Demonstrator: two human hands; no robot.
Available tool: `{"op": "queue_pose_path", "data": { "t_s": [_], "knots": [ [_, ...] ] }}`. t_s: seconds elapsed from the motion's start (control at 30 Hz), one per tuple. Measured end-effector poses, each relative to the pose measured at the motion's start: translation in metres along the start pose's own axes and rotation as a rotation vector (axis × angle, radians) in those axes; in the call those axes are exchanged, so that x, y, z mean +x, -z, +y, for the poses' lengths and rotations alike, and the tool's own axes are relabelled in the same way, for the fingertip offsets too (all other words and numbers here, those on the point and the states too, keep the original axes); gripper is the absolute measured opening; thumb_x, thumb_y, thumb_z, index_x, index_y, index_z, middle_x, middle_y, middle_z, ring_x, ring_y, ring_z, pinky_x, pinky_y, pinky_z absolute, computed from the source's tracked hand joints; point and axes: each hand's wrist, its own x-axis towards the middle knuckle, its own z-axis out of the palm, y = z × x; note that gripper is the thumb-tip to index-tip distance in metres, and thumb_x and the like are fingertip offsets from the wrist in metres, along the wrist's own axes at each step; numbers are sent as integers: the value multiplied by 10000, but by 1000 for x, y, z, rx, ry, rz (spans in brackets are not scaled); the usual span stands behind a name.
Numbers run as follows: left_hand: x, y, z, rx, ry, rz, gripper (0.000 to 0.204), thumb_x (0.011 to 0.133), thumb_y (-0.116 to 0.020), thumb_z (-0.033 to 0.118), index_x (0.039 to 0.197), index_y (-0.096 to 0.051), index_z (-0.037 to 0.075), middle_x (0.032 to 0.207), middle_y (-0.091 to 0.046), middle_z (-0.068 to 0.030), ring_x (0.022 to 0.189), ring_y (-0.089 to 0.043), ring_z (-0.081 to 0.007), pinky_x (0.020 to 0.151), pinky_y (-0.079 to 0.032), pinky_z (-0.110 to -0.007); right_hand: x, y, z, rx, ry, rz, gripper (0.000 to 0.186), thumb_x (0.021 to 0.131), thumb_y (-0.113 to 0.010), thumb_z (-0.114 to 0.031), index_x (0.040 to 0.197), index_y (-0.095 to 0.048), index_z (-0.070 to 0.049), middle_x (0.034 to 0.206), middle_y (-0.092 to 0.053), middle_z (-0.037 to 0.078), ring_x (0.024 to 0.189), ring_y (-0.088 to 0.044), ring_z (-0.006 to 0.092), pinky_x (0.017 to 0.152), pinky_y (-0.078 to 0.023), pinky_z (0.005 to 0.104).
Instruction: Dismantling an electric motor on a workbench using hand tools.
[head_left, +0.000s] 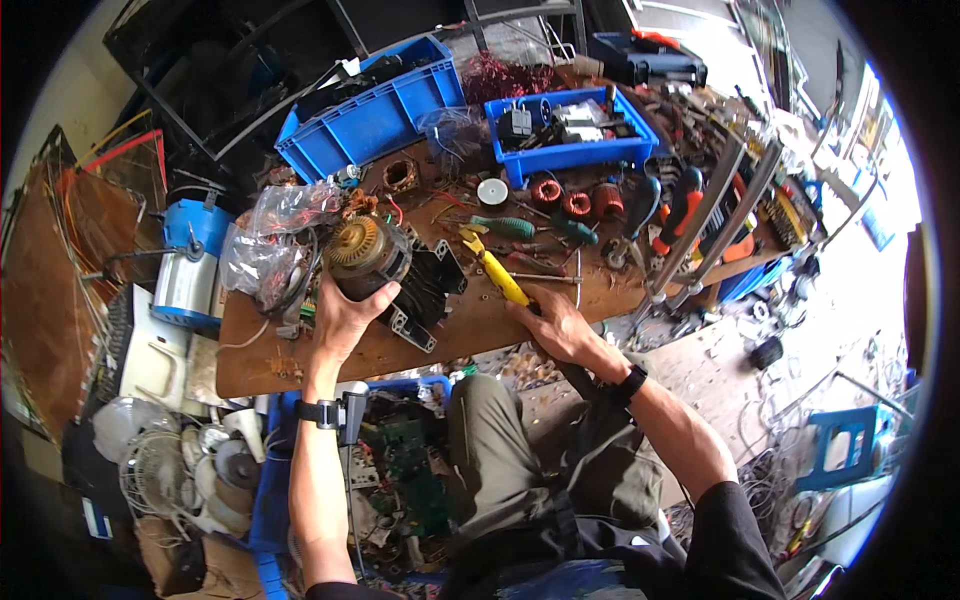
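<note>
My left hand (348, 318) is closed round the side of an electric motor (372, 262) with a brass-coloured ribbed top, resting on the wooden bench. A black finned metal housing (432, 285) sits against the motor's right side. In my right hand (560, 325) is a long yellow tool (500, 277) with a forked-looking end; its exact kind I cannot make out. That end points up and left, a little to the right of the motor and apart from it. Just beyond the tool lies a green-handled screwdriver (505, 227).
Two blue crates, one long (375, 110) and one shallow (575, 135), stand at the bench's back. Copper-wound rings (577, 204) lie past the screwdrivers. Upright metal bars (715, 215) rise at the right. A blue bin of circuit boards (405, 460) stands below the front edge.
</note>
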Motion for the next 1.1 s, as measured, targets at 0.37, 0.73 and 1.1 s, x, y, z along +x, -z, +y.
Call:
{"op": "queue_pose_path", "data": {
  "t_s": [0.37, 0.73, 1.1],
  "knots": [
    [7, 9, -9, -344, -63, -53, 958, 751, -957, 282, 1495, -444, -36, 1350, -667, -150, 1238, -658, -239, 1121, -506, -402, 57, 27, -58, -182, -121, 116, 425, 1025, -666, -323, 1164, -648, 78, 895, -697, 300, 825, -699, 447, 730, -520, 496],
    [23, 24, -23, -405, -101, -155, 1062, 718, -974, 332, 1537, -413, -45, 1392, -656, -156, 1298, -621, -242, 1161, -472, -399, 153, 44, -21, -858, 411, 72, 261, 1056, -615, -256, 1081, -548, -5, 819, -681, 238, 762, -689, 415, 669, -531, 529],
    [29, 36, -38, -372, -62, -283, 1141, 709, -983, 230, 1619, -333, 4, 1444, -620, -143, 1343, -597, -249, 1177, -464, -422, 167, 52, -24, -1076, 191, -101, 359, 1039, -622, -319, 1217, -565, -12, 1068, -703, 199, 939, -730, 410, 772, -583, 534]
  ]
}}
